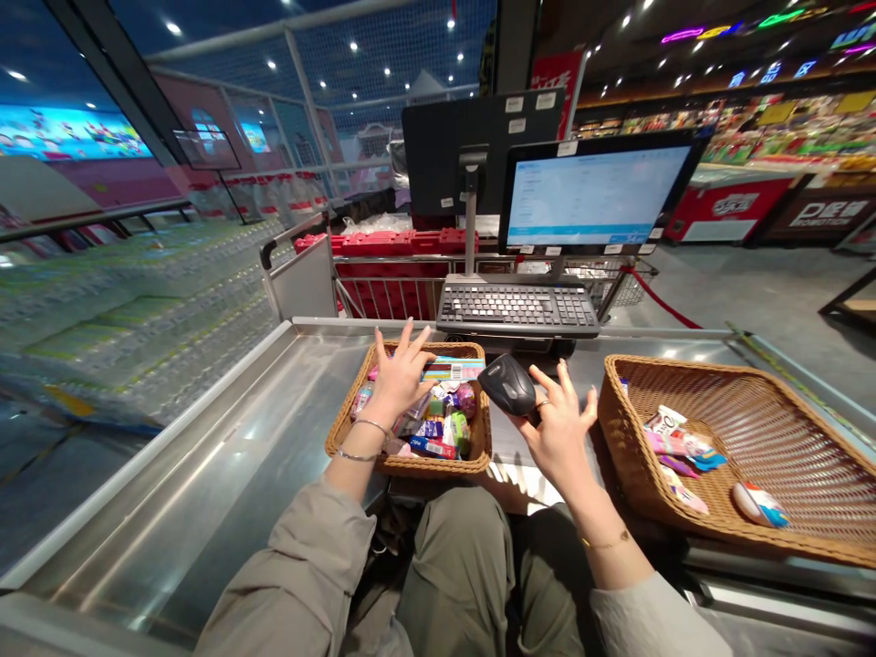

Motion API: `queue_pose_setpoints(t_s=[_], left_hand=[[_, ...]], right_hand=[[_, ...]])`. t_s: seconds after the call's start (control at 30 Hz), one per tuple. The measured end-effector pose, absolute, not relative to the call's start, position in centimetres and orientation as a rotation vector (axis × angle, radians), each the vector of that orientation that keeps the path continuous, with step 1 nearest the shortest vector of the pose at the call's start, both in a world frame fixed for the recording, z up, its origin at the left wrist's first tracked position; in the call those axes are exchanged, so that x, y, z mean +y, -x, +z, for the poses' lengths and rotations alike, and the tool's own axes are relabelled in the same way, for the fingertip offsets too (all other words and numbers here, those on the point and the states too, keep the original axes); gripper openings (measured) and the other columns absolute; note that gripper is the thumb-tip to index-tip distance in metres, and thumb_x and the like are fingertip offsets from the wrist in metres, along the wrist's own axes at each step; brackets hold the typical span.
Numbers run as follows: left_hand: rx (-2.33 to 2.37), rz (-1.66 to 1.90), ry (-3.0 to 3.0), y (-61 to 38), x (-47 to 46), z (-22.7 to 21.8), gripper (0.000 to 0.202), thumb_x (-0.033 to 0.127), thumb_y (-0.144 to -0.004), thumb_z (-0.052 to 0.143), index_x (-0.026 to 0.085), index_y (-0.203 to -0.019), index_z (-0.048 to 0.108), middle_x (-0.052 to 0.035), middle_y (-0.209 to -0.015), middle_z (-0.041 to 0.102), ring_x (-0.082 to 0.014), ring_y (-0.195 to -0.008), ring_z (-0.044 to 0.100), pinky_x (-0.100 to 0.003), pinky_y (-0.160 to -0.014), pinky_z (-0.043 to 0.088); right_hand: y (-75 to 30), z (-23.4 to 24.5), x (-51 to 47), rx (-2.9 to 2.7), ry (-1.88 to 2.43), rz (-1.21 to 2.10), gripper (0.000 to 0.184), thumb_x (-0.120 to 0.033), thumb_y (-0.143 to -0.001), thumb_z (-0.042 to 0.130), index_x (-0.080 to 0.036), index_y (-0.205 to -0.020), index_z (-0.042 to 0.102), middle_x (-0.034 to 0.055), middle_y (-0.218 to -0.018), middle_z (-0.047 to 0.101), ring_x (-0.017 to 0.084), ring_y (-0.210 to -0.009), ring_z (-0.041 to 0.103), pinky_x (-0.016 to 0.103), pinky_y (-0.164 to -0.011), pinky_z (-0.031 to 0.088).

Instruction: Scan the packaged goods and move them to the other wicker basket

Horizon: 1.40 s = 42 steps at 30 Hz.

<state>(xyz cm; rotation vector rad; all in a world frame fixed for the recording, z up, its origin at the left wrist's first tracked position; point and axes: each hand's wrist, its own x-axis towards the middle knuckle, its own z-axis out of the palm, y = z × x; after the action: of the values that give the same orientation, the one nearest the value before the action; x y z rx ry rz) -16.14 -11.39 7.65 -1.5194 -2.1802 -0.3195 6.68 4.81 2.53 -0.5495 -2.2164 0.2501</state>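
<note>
My left fingers (405, 341) spread above rectangular brown wicker basket (438, 468); flat striped barcoded pack (460, 370) just right of them. My right fingers (565, 381) spread too, black plastic scanner (507, 385) close on their left (either one pinched? can't tell).

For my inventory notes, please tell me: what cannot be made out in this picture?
In the head view:
Text on the lit monitor: too small, blurred.
Floor of the small wicker basket: covered by packages.
Right end of the large wicker basket: cut off by frame edge.
Underside of the barcode scanner: turned away.
</note>
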Motion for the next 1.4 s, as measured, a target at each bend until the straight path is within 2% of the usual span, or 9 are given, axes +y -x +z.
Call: queue_pose_setpoints(t_s=[0.27, 0.53, 1.4], left_hand=[[-2.149, -0.313, 1.51, 15.9, -10.6, 8.0, 0.029, 0.026, -0.083, 0.075, 0.023, -0.11, 0.065, -0.0102, -0.162, 0.039, -0.0379, -0.156, 0.016, -0.08, -0.117, -0.011], [-2.151, -0.332, 1.499, 15.5, -10.1, 8.3, 0.03, 0.025, -0.084, 0.075, 0.024, -0.111, 0.065, -0.0084, -0.162, 0.039, -0.0381, -0.156, 0.017, -0.081, -0.117, -0.01], [-2.13, -0.358, 1.486, 15.3, -9.2, 8.4, 0.033, 0.026, -0.085, 0.073, 0.025, -0.117, 0.065, -0.0083, -0.162, 0.038, -0.0386, -0.156, 0.015, -0.08, -0.116, -0.012]], right_hand=[[-6.8, 2.5, 4.9, -2.251, 0.55, 0.181, 0.023, -0.027, -0.091, 0.055, -0.02, -0.11, 0.065, 0.0135, -0.144, 0.06, 0.037, -0.151, 0.03, 0.077, -0.114, 0.011], [-6.9, 2.8, 4.7, -2.245, 0.531, 0.157, 0.026, -0.03, -0.092, 0.055, -0.02, -0.114, 0.065, 0.0142, -0.144, 0.06, 0.037, -0.152, 0.029, 0.074, -0.116, 0.008], [-7.3, 3.4, 4.4, -2.293, 0.536, 0.112, 0.027, -0.023, -0.089, 0.058, -0.021, -0.116, 0.065, 0.0124, -0.147, 0.058, 0.037, -0.153, 0.028, 0.074, -0.116, 0.009]])
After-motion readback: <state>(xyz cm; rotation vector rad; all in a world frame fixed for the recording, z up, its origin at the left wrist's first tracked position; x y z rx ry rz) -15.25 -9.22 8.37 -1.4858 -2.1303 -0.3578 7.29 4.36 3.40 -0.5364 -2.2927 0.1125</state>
